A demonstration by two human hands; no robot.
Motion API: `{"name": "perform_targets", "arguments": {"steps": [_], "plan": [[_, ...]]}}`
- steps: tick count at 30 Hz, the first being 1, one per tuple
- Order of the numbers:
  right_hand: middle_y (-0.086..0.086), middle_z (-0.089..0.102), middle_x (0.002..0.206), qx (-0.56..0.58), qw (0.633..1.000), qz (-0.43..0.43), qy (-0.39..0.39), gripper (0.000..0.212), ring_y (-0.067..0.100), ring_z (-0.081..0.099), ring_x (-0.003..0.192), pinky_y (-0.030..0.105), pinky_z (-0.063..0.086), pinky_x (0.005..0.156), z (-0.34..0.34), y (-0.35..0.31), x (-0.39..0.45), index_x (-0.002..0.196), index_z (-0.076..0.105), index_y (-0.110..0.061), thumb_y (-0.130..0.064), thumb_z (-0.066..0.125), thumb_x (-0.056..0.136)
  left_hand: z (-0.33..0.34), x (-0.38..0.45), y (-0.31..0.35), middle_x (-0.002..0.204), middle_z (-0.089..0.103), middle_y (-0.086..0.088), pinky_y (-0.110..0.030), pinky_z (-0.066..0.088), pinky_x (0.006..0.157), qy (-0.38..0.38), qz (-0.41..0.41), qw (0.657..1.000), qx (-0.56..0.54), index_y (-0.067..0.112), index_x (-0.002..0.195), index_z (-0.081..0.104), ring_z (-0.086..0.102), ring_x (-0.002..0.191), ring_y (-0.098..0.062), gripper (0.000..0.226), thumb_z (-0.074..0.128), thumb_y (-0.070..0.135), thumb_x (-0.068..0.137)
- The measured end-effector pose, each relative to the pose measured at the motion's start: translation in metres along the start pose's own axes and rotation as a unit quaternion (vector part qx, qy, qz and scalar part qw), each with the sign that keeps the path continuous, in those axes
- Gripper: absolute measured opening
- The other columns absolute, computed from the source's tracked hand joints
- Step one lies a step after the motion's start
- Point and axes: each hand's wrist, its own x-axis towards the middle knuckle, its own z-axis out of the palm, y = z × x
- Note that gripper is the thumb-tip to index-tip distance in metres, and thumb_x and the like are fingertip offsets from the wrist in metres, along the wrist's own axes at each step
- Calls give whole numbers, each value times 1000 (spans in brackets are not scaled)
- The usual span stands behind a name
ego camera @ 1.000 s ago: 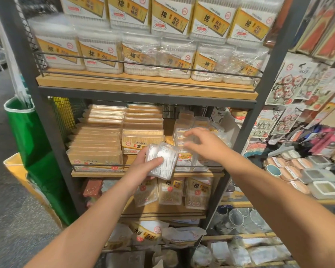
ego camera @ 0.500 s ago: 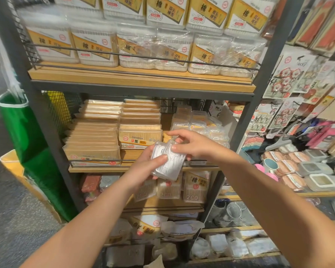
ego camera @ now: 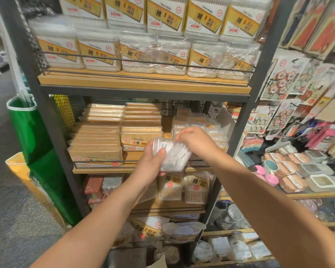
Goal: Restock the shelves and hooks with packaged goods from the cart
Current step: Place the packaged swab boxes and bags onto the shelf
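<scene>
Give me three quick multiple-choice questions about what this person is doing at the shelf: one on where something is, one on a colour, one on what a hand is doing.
1. The toothpick packs stand on which shelf?
A. top shelf
B. the shelf level with the hands
C. the floor

2. What colour is the bag left of the rack?
A. green
B. red
C. blue

3. The left hand is:
A. hanging idle
B. holding a clear plastic box
C. pressing the shelf rail

Answers: 1 B, the stacks sit just left of the hands; 2 A, it is plainly green; 3 B, its fingers wrap the box while the right hand touches its top.
</scene>
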Motion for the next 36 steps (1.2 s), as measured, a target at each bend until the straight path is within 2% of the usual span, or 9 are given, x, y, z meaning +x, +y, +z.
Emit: {"name": "perform_targets", "arguments": {"steps": [4,10,13,15,17,22,27,30,36], "plan": [[8,62,75,-34,999,19,28,40,20,52,66,34,36,63,5,-12,1,78,62,-6,-36,42,94,7,-7,-1,123,59,3,-39,55,88,-33,-7,998,-59,25,146,28,63,105,-15,58,44,53,97],[16,45,148,-140,986,66,-67,82,31,43,135,39,33,105,5,-33,-4,143,48,-11,-65,7,97,1,-8,-11,143,46,4,-39,50,98,-89,-16,995,-47,31,155,7,55,123,-20,104,64,53,70],[17,58,134,-125,985,90,-80,87,31,56,120,40,40,98,6,-37,-1,137,54,-11,-70,6,94,-2,-8,-12,134,51,8,-31,57,80,-101,-23,991,-80,38,151,14,64,108,-15,102,69,49,66],[11,66,83,-50,985,109,-127,85,21,62,69,30,46,65,6,-34,1,105,66,-13,-75,10,92,-6,-5,-14,131,56,5,-32,57,76,-108,-37,986,-124,38,145,28,66,106,-17,98,70,56,59],[4,58,70,51,972,118,-195,67,12,52,49,23,43,48,3,-27,2,93,61,-13,-71,27,94,-12,-2,-16,131,58,-3,-32,58,69,-102,-61,975,-189,32,141,38,66,105,-22,93,69,58,56],[-2,64,82,134,959,76,-236,27,7,52,58,16,39,43,4,-7,4,117,58,-12,-26,63,94,-21,3,-25,105,70,-7,-28,59,56,-91,-93,945,-299,16,141,41,71,79,-19,87,70,46,65],[-4,65,71,171,966,73,-182,10,9,47,58,22,33,48,3,4,5,98,62,-16,-19,68,91,-16,5,-21,99,72,-4,-24,56,57,-89,-93,956,-262,22,137,45,69,80,-18,46,58,25,93],[-4,65,66,178,968,68,-165,5,6,48,51,19,33,42,-1,4,1,96,62,-16,-16,65,93,-14,6,-18,99,71,1,-24,54,60,-82,-89,964,-237,25,139,43,68,80,-15,50,60,29,91],[5,72,85,89,984,90,-124,9,12,65,64,21,56,56,-41,13,-12,105,60,-15,-20,57,98,-14,12,-22,103,70,4,-27,47,67,-36,-103,971,-213,27,134,50,65,91,-14,39,58,23,96]]}}
